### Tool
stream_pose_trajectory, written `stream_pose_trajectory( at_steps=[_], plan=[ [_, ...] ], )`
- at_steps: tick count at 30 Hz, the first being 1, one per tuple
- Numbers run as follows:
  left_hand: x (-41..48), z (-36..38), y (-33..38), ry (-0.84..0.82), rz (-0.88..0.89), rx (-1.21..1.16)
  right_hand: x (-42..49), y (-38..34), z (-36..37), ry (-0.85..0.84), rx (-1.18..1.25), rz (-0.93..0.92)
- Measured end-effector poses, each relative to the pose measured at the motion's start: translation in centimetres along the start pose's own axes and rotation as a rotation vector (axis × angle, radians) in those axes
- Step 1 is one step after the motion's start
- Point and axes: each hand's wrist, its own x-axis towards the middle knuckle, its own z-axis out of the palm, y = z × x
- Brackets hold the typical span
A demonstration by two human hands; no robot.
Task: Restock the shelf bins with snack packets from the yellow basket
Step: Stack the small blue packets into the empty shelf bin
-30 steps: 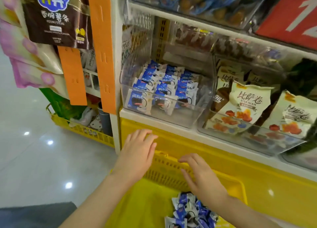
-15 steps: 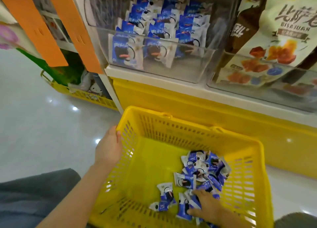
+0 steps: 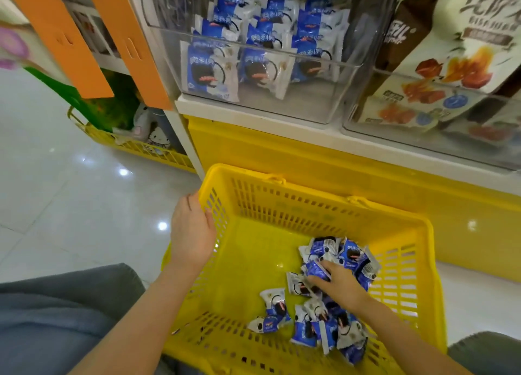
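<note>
Step in hand: pick-up. Packets (image 3: 324,247) are heaped in basket (image 3: 310,202), below the part-filled bin (image 3: 253,104). Basket rim is gripped by left hand (image 3: 191,233). Right hand (image 3: 338,284): fingers (image 3: 318,280) curled onto packets. Next: a handful is to be lifted clear and carried up into bin.

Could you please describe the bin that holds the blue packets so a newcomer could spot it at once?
Look at the white shelf above the yellow basket. Take the left clear bin on it. It alone holds small blue-and-white packets; its neighbour holds big cream bags.
</note>
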Motion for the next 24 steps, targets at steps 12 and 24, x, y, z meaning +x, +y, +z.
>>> stream_pose_trajectory(
  at_steps=[12, 24],
  plan=[
    [-7.0, 1.8, 3.6, -0.844, 0.059, -0.6, -4.6, -8.7, -0.5, 0.141, 0.147, -0.298],
    [-6.1, 3.0, 1.4, -0.732, -0.036, -0.523, -1.9, -4.2, 2.8, 0.118, 0.46, 0.022]
  ],
)
